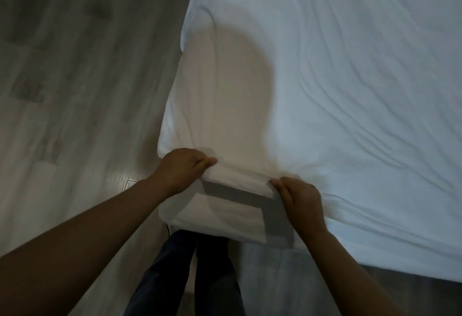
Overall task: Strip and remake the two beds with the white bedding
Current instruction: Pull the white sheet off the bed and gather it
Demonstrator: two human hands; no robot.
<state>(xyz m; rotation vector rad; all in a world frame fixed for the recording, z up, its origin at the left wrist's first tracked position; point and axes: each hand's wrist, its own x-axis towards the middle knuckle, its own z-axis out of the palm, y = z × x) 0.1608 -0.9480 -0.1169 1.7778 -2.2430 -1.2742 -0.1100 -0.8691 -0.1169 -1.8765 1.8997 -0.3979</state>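
The curled fingers (283, 187) of the right hand (300, 199) and those of the left hand (183, 167) clamp a raised fold of the white sheet (325, 90) at the near left corner of the bed (400, 253); the left fingertips are hidden under the fold. The wrinkled sheet covers the whole visible top and drapes over the corner, hiding the mattress. The far and right edges are cut off, and the grey floor (75, 115) is blurred.

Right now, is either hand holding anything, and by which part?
Both grip the white sheet by its folded edge at the near corner: the left hand pinches the fold's left end, the right hand its right end.
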